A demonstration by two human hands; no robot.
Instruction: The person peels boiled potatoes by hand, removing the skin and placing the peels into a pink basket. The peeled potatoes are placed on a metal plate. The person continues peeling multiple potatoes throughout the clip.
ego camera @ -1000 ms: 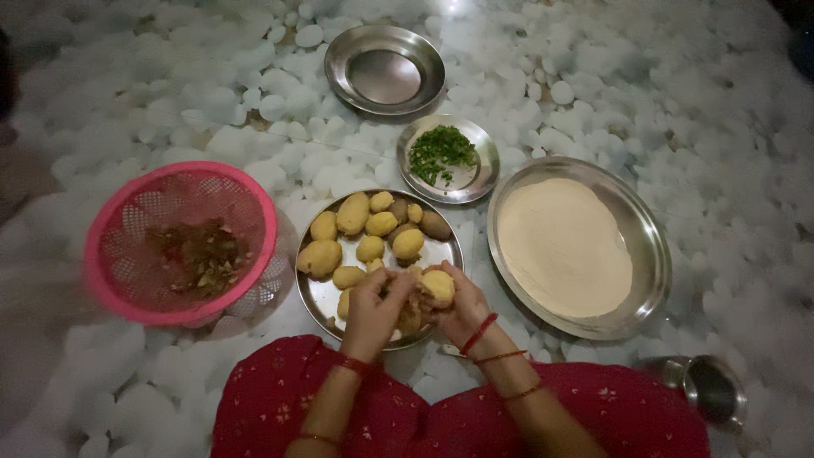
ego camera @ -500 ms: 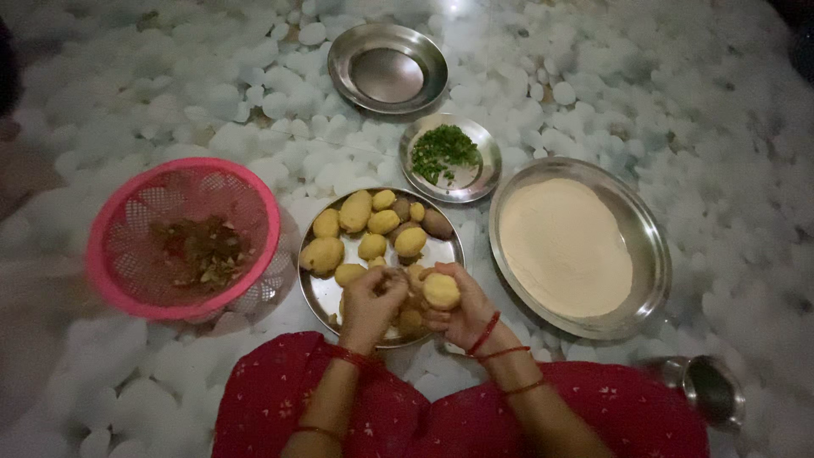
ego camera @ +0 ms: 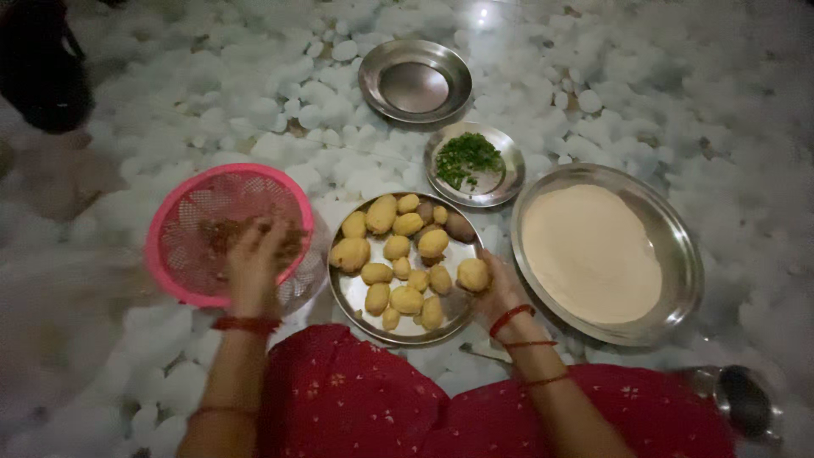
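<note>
One view only, from the head camera, dim and soft. Much is hard to read: the left hand [ego camera: 252, 265] is blurred over the pink basket [ego camera: 229, 233], so its fingers cannot be told apart and I cannot tell whether it holds anything. The dark scraps [ego camera: 222, 235] in the basket are too murky to identify. At the lower right a small steel cup [ego camera: 746, 402] is partly cut off by the red-clad lap [ego camera: 356, 399], and a dark shape fills the top left corner.

Around the hands, a steel plate [ego camera: 352, 293] holds a heap of peeled potatoes [ego camera: 405, 246], with one or two darker, unpeeled ones at its far edge. Just right of it sits a wide steel tray [ego camera: 688, 254] of pale flour [ego camera: 591, 252]. Farther off stand a small dish [ego camera: 513, 165] of chopped greens [ego camera: 466, 159] and an empty steel bowl [ego camera: 414, 82], all on a mottled white floor.

The right hand [ego camera: 496, 295] rests at the plate's right rim, fingers curled around one peeled potato [ego camera: 473, 275]. The left arm reaches forward, wrist bangle showing, hand over the basket's near side.
</note>
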